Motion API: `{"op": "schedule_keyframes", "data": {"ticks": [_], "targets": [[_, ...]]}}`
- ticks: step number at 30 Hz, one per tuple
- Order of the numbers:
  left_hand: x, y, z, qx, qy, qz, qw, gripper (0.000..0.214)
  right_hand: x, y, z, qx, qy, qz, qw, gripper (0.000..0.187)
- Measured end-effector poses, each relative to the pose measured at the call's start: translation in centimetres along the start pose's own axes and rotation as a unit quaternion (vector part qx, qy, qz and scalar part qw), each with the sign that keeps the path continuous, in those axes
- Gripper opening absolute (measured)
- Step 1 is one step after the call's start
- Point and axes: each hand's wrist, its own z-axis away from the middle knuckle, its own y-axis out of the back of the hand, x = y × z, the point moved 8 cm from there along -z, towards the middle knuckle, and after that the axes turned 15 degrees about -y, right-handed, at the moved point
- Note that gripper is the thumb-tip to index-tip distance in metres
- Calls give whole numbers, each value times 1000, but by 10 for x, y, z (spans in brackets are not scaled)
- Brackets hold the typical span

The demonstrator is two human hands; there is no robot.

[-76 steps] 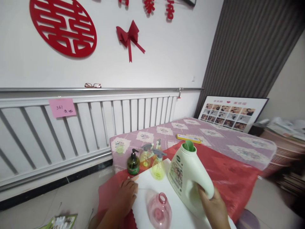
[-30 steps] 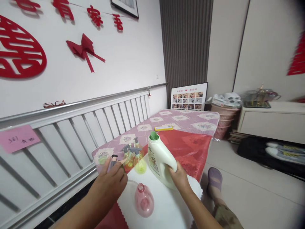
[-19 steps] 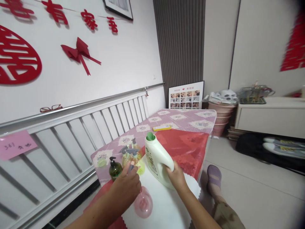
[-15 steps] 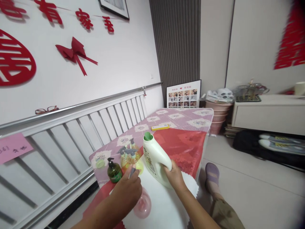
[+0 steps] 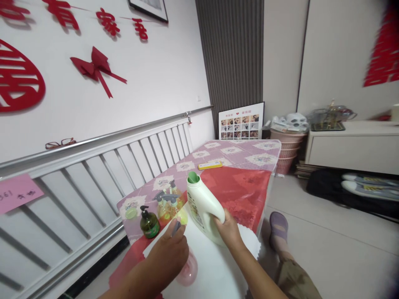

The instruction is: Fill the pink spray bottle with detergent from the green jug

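Note:
My right hand [image 5: 229, 230] is wrapped round the handle of a pale detergent jug [image 5: 199, 211]. The jug leans slightly; its cap is off and a green pouring spout [image 5: 193, 177] shows in its mouth. Pinched between the thumb and fingers of my left hand [image 5: 171, 249] is a small grey piece [image 5: 175, 228], mostly covered, so its kind is unclear. A see-through pink bottle [image 5: 189, 270] sits below and beside that hand, partly hidden by it. Farther on stand several clear spray bottles [image 5: 170, 205] with grey heads, and a dark green pump bottle [image 5: 150, 224].
A white scalloped mat [image 5: 215, 270] lies over a red cloth [image 5: 240, 191] on the table with a purple patterned cover [image 5: 230, 151]. A yellow-edged box [image 5: 210, 165] and a pale green lid [image 5: 131, 213] rest there. A white railing [image 5: 124, 166] runs along the left.
My left hand has shifted slightly right with the grey piece, which has turned a little. My right hand and the jug stay in place.

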Motion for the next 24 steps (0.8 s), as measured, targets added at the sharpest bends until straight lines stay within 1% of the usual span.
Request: {"op": "schedule_keyframes", "data": {"ticks": [3, 6, 8, 10, 12, 14, 15, 16, 17, 18, 19, 20, 21, 22, 23, 24], "targets": [[-3, 6, 1, 13, 7, -2, 1000, 14, -1, 1, 0, 2, 1, -1, 1000, 17], [-3, 5, 3, 5, 8, 0, 1000, 15, -1, 1, 0, 3, 5, -3, 1000, 17], [-2, 5, 5, 10, 11, -1, 1000, 16, -2, 2, 0, 3, 7, -4, 1000, 19], [-2, 9, 6, 28, 16, -6, 999, 16, -2, 2, 0, 4, 9, -4, 1000, 20], [-2, 17, 9, 48, 25, -7, 999, 14, -3, 3, 0, 7, 11, -4, 1000, 20], [-2, 26, 15, 59, 38, 5, 998, 13, -4, 4, 0, 8, 14, -4, 1000, 20], [-2, 29, 20, 64, 49, 16, 997, 16, -4, 4, 1, 9, 14, -4, 1000, 19], [-3, 31, 26, 73, 69, 31, 994, 20, -5, 5, 1, 10, 14, -4, 1000, 19], [-5, 32, 35, 93, 104, 49, 989, 25, -5, 5, 1, 11, 14, -4, 1000, 18], [-7, 30, 47, 116, 150, 72, 979, 30, -6, 6, 1, 13, 14, -5, 1000, 18], [-10, 24, 60, 141, 210, 101, 962, 34, -6, 6, 1, 15, 14, -6, 1000, 17], [-11, 13, 75, 160, 280, 137, 937, 39, -7, 7, 1, 16, 13, -7, 1000, 17], [-8, -6, 85, 146, 326, 186, 915, 48, -7, 7, 1, 18, 13, -7, 1000, 17], [-5, -27, 98, 128, 402, 236, 876, 54, -7, 8, 1, 21, 11, -7, 1000, 16], [2, -49, 107, 109, 463, 293, 829, 57, -6, 8, 1, 23, 10, -7, 1000, 16], [11, -68, 114, 106, 517, 338, 780, 58, -6, 9, 1, 24, 8, -6, 1000, 17]]}}
